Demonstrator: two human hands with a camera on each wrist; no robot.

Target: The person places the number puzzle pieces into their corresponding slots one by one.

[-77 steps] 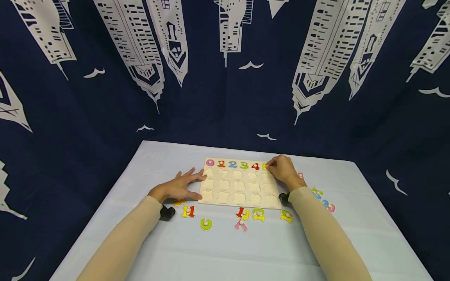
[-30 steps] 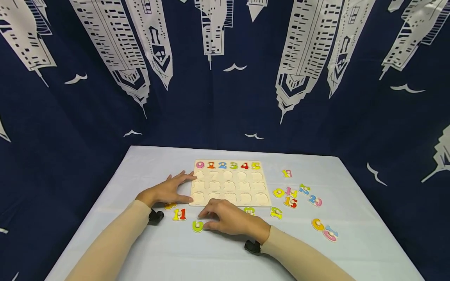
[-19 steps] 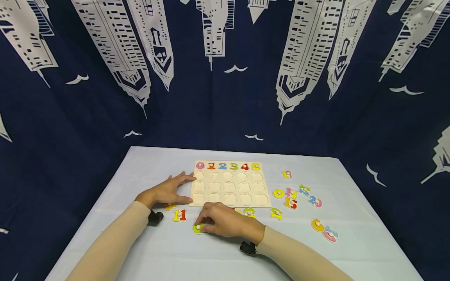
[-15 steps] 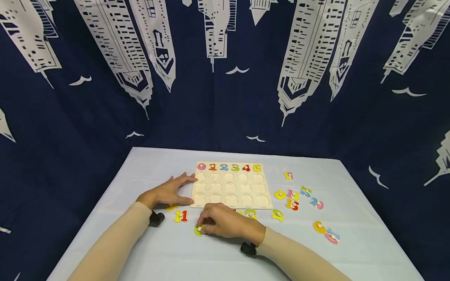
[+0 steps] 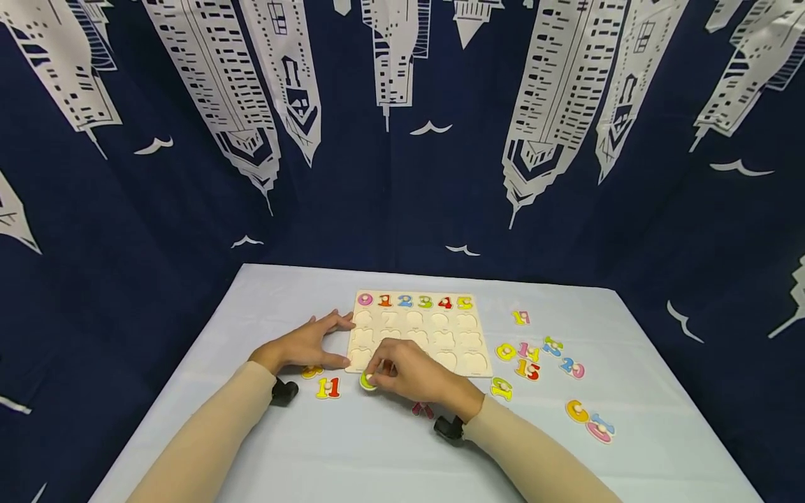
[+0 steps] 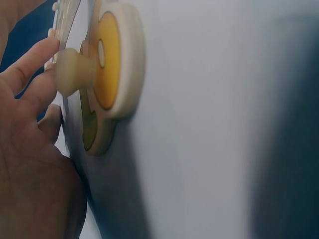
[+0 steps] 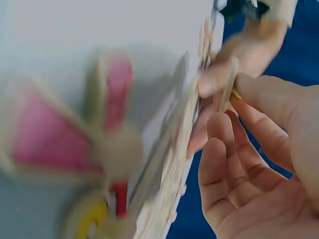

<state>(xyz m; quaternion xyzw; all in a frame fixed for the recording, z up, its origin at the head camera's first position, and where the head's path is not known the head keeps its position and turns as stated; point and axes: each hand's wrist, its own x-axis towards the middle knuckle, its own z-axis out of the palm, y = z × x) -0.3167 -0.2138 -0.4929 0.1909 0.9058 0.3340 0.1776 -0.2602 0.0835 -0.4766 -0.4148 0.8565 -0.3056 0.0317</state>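
On tabletop (image 5: 302,454): puzzle board (image 5: 444,362), nos. 0–5 (image 5: 425,302) seated in top row, recesses (image 5: 469,340) below. R hand (image 5: 411,370) pinches green piece (image 5: 366,383) nr board's near edge; L hand (image 5: 305,346), fingers spread, touches board's left edge.

Your board (image 5: 453,328) looks like pale, matt wood. Your green piece (image 5: 366,383) shows a bare wood-like edge; the orange piece (image 6: 110,62) has a smooth painted face and a smooth, wood-like knob (image 6: 69,72). Your desk (image 5: 327,454) wears matt white cloth, faintly creased, and you face a backdrop (image 5: 453,195) of matt printed cloth. Your sleeves (image 5: 214,433) are matt fabric; your wrist cameras (image 5: 448,428) look like smooth black plastic.
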